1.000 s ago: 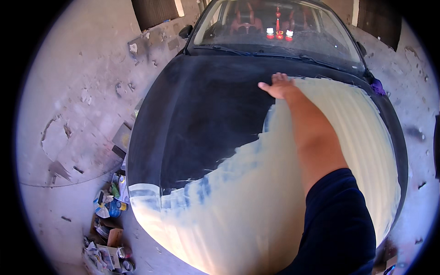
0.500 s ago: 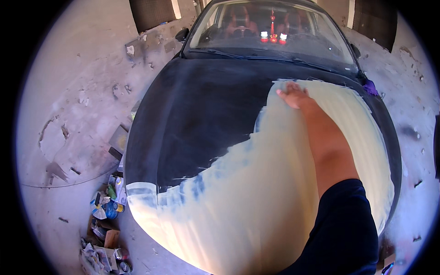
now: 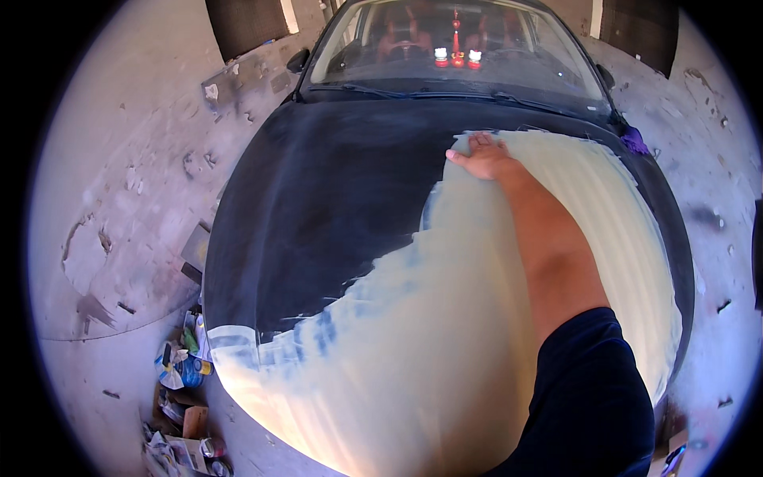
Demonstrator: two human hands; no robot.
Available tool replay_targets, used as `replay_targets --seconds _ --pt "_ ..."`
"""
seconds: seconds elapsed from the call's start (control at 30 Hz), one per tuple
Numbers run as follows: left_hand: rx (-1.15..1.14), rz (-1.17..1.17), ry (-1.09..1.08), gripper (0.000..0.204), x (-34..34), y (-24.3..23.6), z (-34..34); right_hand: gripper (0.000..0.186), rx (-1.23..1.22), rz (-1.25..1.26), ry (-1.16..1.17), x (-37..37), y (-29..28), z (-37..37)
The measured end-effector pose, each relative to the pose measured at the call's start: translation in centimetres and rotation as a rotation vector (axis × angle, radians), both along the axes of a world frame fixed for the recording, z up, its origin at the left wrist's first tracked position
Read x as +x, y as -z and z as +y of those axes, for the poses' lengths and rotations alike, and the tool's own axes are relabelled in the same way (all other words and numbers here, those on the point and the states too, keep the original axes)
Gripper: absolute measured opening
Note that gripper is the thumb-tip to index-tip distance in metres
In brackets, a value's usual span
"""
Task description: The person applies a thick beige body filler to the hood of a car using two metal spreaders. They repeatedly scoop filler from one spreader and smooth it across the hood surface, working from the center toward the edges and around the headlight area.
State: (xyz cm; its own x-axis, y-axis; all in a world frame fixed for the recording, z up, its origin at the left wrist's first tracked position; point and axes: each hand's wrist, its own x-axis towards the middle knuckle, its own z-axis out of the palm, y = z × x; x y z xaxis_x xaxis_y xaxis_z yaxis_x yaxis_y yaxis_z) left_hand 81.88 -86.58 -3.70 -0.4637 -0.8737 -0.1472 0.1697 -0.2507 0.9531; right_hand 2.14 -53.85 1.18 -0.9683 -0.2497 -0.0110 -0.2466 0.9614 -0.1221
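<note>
My right hand [image 3: 481, 159] lies flat and open, palm down, at the upper part of the cream coating [image 3: 413, 334] on a car hood, with nothing visible in it. Its thumb points left, close to the border with the dark, hazy hood surface [image 3: 326, 183]. The coating covers much of the right and lower hood, with a ragged bluish, streaky edge running down to the lower left. My right forearm and dark sleeve cross the coated area from the lower right. My left hand is not in view.
Above the hood are the windshield [image 3: 524, 48] and small red-and-white dashboard ornaments [image 3: 458, 57]. A purple cloth [image 3: 634, 141] sits at the hood's upper right corner. Boxes, cans and litter [image 3: 183, 405] lie on the floor at lower left. Stained, flaking grey surfaces surround the car.
My right hand went down and rightward from the coating's top border onto the cream area, then back a little leftward along its upper part. The view has shifted slightly.
</note>
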Motion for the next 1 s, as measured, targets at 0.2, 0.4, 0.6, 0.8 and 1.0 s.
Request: replay_targets --seconds 0.2,0.4,0.6,0.8,1.0 --pt "-0.003 0.023 0.02 0.049 0.0 -0.5 0.5 0.095 0.014 0.006 -0.071 2.4 -0.1 0.2" --pt "-0.075 0.008 0.076 0.048 1.9 -0.2 0.6 0.092 0.031 0.021 -0.149 7.9 -0.5 -0.8" --pt "-0.017 0.047 -0.031 0.052 3.7 0.6 1.3 0.09 0.029 0.041 -0.321 16.4 0.8 -2.4" --pt "-0.163 0.314 0.275 0.054 4.4 4.0 -0.1 0.088 0.079 0.114 -0.571 29.8 2.4 -5.9" --pt "0.095 0.536 0.487 0.046 -1.2 2.0 7.6 0.085 0.105 0.185 -0.85 47.4 6.5 -5.8"
